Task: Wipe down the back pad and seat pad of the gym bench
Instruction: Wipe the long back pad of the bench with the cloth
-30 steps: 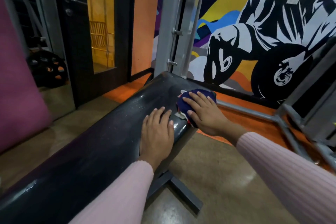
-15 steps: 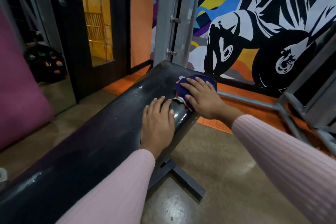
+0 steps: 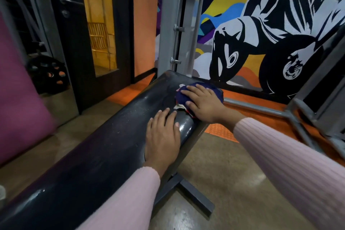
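Observation:
A long black padded gym bench [image 3: 104, 147] runs from the lower left up to the middle of the view. Near its far end lies a bunched dark blue cloth [image 3: 182, 97] with white and red bits. My right hand [image 3: 203, 102] presses flat on that cloth at the pad's right edge. My left hand [image 3: 162, 136] rests palm down on the pad just nearer to me, fingers spread, holding nothing. Both arms wear pink ribbed sleeves.
A grey steel upright [image 3: 173, 20] with pegs stands behind the bench's far end. Grey frame bars [image 3: 291, 117] cross the floor at right. The bench's dark foot [image 3: 194, 198] sticks out on the floor. A black weight plate [image 3: 46, 74] leans at left beside a dark door [image 3: 74, 33].
My right hand has slid the cloth a little farther along the pad toward its far end. My left hand stays planted in the same spot.

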Demonstrator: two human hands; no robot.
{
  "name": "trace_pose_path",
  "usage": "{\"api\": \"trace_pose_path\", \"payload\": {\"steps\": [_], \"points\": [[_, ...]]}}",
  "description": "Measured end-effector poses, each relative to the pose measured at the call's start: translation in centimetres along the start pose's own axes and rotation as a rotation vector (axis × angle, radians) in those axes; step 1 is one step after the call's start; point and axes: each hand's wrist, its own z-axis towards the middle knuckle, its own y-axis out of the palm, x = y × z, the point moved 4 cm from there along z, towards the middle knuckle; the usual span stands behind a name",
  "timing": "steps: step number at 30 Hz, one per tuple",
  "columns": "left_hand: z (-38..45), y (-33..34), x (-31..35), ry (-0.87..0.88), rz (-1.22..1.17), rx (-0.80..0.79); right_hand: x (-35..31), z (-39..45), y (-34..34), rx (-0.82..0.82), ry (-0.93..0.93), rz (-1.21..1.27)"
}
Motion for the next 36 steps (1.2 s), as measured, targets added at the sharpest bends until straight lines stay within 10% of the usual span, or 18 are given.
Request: {"api": "trace_pose_path", "payload": {"steps": [36], "points": [[0.1, 0.1, 0.1, -0.015, 0.009, 0.008, -1.6, 5.4, 0.4, -0.102, 0.062, -0.07]]}}
